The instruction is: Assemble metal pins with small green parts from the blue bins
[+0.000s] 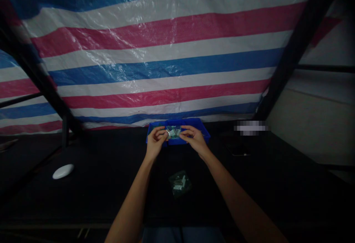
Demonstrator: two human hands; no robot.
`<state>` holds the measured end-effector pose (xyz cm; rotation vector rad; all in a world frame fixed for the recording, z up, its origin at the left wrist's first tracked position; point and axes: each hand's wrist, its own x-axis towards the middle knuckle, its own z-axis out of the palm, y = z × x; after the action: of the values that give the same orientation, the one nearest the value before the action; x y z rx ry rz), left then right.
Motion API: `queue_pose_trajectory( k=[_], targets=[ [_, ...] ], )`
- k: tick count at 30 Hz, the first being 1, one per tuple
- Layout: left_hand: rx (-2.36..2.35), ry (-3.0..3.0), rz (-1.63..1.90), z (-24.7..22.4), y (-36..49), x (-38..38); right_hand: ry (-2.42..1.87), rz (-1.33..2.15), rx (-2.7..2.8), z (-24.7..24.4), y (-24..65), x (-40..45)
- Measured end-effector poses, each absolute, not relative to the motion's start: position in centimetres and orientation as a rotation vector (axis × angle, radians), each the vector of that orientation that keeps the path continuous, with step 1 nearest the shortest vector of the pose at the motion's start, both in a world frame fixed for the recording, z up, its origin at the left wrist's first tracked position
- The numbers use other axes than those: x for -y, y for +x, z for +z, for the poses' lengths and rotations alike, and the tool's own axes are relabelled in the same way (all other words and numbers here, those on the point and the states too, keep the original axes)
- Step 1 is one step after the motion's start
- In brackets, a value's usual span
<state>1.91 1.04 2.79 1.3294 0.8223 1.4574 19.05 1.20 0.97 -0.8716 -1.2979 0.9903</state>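
Note:
My left hand [156, 141] and my right hand [194, 139] pinch opposite sides of a small clear plastic bag [173, 132] with shiny metal parts inside. The bag is held just above a blue plastic tray [177, 122], and my hands hide part of the tray's near side. A second small plastic bag [180, 184] holding metal screws or pins lies on the dark table below my wrists, out of reach of my fingers.
A white computer mouse [63, 171] sits on the dark tabletop [97, 195] to the left, and a dark phone [237, 150] lies to the right. Behind rises a striped blue, white and pink tarpaulin [155, 65] on black frame posts.

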Motion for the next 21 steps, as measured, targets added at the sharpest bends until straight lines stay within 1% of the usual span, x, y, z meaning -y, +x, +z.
queue_pose_trajectory(
  k=[12,21],
  targets=[
    [-0.875,1.333,1.424,2.90,1.95,-0.95,-0.931,0.928,1.296,0.87,18.96,-1.29],
    [-0.973,1.513,1.479,2.71,1.76,-1.26,-0.929,0.953,1.309,1.34,19.00,-0.94]
  ],
)
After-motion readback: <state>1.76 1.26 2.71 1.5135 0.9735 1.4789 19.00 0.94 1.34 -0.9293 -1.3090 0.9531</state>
